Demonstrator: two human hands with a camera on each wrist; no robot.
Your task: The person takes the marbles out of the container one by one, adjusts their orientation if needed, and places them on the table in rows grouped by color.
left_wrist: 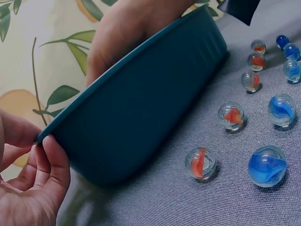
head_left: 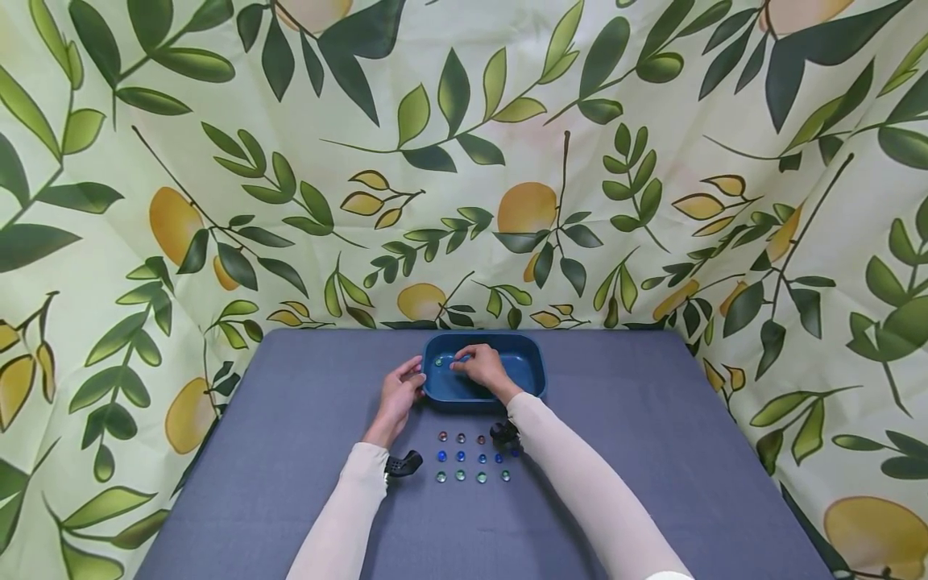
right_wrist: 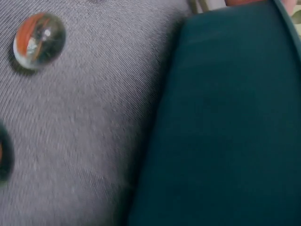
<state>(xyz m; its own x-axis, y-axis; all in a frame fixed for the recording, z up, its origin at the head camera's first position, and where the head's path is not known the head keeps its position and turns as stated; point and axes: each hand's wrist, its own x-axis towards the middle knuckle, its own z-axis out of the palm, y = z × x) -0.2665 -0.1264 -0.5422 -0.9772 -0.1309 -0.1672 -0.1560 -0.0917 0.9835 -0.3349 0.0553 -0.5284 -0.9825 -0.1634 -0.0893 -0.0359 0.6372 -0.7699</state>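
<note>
Blue tray (head_left: 532, 372) sat at far middle of tabletop (head_left: 290, 419), long axis running left-right. Left hand (head_left: 399, 392) at tray's left end, thumb and fingers pinching rim. Right hand (head_left: 481, 364) reached over tray's near wall, fingers curled down inside; blue marble seemed pinched at fingertips, grip not fully clear. Green marble (head_left: 438, 362) lay inside tray, just left of right hand. Marbles in rows (head_left: 471, 457) lay nearer body, between forearms, closest to right arm.

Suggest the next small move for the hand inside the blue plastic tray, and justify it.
Probably the right hand should let go and lift out of the blue plastic tray, then reach back to the glass marbles in rows on the grey cloth; the left hand steadies the tray's rim.
</note>
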